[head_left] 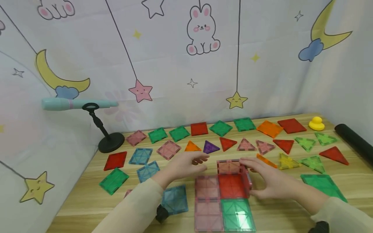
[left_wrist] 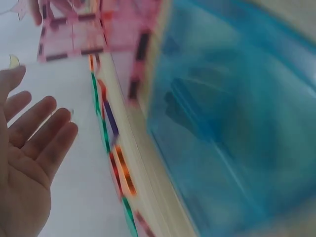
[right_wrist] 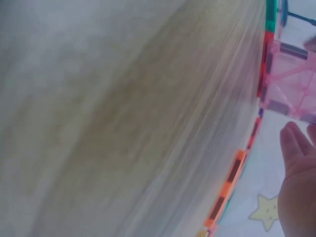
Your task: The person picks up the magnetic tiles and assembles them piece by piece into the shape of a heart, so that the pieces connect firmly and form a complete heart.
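In the head view, my right hand (head_left: 275,184) holds an upright pink square magnetic tile (head_left: 247,180), fingers at its far top corner, thumb by its near edge. This tile stands along the right side of a flat red square tile (head_left: 231,186). Another upright pink tile (head_left: 229,167) stands at the back of the red tile. Flat pink tiles (head_left: 207,187) and a green tile (head_left: 237,213) join the red one in a block. My left hand (head_left: 182,165), fingers loosely bent and empty, hovers left of the upright back tile; its palm (left_wrist: 24,192) shows in the left wrist view.
A blue tile (head_left: 175,200) lies beside the block, under my left forearm. Several coloured square and triangular tiles spread across the table behind and to both sides. A black stand (head_left: 109,142) is at the back left, a yellow toy duck (head_left: 316,124) at the back right.
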`<action>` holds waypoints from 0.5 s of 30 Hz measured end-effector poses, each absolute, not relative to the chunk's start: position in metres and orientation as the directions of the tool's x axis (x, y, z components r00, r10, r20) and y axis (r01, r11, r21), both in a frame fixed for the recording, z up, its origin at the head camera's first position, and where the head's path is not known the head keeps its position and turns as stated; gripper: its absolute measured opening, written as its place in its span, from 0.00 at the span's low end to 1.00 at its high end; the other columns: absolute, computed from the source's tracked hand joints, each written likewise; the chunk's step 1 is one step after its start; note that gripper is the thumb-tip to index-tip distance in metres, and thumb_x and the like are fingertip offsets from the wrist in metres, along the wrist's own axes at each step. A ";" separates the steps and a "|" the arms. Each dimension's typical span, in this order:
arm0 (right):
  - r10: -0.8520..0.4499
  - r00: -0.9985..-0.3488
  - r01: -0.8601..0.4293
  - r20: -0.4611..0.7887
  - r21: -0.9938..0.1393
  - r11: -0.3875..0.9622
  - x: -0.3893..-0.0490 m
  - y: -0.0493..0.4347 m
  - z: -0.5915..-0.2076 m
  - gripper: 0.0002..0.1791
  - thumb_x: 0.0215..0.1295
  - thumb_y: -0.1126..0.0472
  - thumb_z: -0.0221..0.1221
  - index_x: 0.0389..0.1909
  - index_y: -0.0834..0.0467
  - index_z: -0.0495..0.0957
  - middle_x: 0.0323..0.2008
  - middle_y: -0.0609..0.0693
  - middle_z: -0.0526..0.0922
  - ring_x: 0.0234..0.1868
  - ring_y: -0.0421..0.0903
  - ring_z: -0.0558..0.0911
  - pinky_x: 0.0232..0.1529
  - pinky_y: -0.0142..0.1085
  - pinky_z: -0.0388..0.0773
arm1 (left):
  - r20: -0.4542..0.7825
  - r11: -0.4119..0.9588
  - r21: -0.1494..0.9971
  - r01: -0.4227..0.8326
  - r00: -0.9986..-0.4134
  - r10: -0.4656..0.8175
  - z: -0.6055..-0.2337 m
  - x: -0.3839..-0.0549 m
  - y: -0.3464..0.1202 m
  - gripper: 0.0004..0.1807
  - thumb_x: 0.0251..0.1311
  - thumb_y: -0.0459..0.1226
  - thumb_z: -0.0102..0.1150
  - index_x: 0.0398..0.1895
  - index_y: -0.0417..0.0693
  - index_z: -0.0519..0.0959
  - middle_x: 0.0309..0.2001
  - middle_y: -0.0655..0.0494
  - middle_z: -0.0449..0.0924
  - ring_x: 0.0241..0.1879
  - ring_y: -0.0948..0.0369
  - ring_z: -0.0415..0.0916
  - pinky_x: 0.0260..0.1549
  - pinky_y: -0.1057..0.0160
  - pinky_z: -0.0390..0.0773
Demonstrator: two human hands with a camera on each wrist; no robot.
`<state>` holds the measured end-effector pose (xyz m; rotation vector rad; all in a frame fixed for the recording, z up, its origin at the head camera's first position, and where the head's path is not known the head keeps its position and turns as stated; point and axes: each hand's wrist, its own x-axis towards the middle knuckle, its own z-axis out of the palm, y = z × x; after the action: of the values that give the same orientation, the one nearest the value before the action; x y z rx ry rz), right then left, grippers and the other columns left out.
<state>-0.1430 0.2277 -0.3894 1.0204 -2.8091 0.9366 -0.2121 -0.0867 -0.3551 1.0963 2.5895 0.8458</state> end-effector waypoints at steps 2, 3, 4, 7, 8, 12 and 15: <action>-0.581 -0.790 -0.585 0.198 -0.530 0.614 -0.144 0.226 -0.389 0.48 0.50 0.54 0.70 0.70 0.49 0.55 0.66 0.52 0.60 0.57 0.47 0.71 0.50 0.45 0.75 | -0.018 0.592 0.567 0.573 -0.710 0.704 -0.356 -0.209 -0.108 0.26 0.62 0.47 0.58 0.61 0.50 0.72 0.54 0.58 0.77 0.51 0.61 0.75 0.50 0.59 0.73; -0.579 -0.791 -0.584 0.196 -0.526 0.619 -0.144 0.226 -0.389 0.48 0.50 0.54 0.70 0.70 0.48 0.55 0.66 0.52 0.60 0.57 0.48 0.71 0.50 0.46 0.75 | -0.048 0.605 0.568 0.559 -0.711 0.702 -0.357 -0.207 -0.118 0.27 0.60 0.48 0.59 0.61 0.50 0.72 0.55 0.58 0.76 0.51 0.61 0.74 0.51 0.58 0.73; -0.578 -0.792 -0.584 0.197 -0.523 0.621 -0.144 0.225 -0.389 0.48 0.50 0.54 0.70 0.70 0.49 0.55 0.66 0.52 0.60 0.57 0.48 0.71 0.49 0.47 0.75 | -0.074 0.608 0.576 0.546 -0.707 0.704 -0.358 -0.204 -0.127 0.28 0.60 0.48 0.60 0.62 0.49 0.72 0.56 0.57 0.75 0.52 0.60 0.73 0.52 0.56 0.72; -0.573 -0.798 -0.576 0.186 -0.513 0.637 -0.145 0.225 -0.388 0.48 0.50 0.53 0.70 0.70 0.48 0.55 0.65 0.53 0.61 0.57 0.50 0.71 0.49 0.49 0.75 | -0.120 0.619 0.572 0.538 -0.692 0.712 -0.363 -0.196 -0.147 0.29 0.58 0.49 0.61 0.61 0.48 0.72 0.56 0.57 0.75 0.53 0.59 0.72 0.52 0.55 0.72; -0.572 -0.800 -0.572 0.180 -0.513 0.640 -0.145 0.225 -0.388 0.47 0.50 0.52 0.69 0.70 0.48 0.55 0.65 0.53 0.61 0.57 0.50 0.71 0.49 0.49 0.75 | -0.132 0.619 0.576 0.533 -0.687 0.714 -0.365 -0.193 -0.152 0.29 0.58 0.49 0.62 0.61 0.48 0.72 0.56 0.57 0.75 0.53 0.59 0.72 0.52 0.55 0.72; -0.570 -0.806 -0.559 0.160 -0.523 0.643 -0.146 0.224 -0.387 0.47 0.52 0.49 0.68 0.70 0.47 0.54 0.65 0.54 0.60 0.57 0.52 0.72 0.49 0.50 0.74 | -0.161 0.640 0.563 0.522 -0.691 0.705 -0.371 -0.182 -0.166 0.29 0.55 0.50 0.63 0.59 0.52 0.74 0.55 0.62 0.75 0.53 0.62 0.71 0.53 0.55 0.71; -0.572 -0.806 -0.556 0.155 -0.531 0.640 -0.146 0.222 -0.387 0.47 0.52 0.48 0.68 0.70 0.47 0.54 0.66 0.54 0.60 0.57 0.52 0.72 0.49 0.50 0.74 | -0.176 0.662 0.531 0.529 -0.695 0.697 -0.376 -0.175 -0.174 0.28 0.53 0.52 0.65 0.57 0.56 0.75 0.54 0.66 0.73 0.54 0.63 0.69 0.54 0.55 0.69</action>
<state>-0.1461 0.2224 -0.3866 0.9871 -2.8692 0.9144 -0.1749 -0.1744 -0.3763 0.9679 2.5135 0.6369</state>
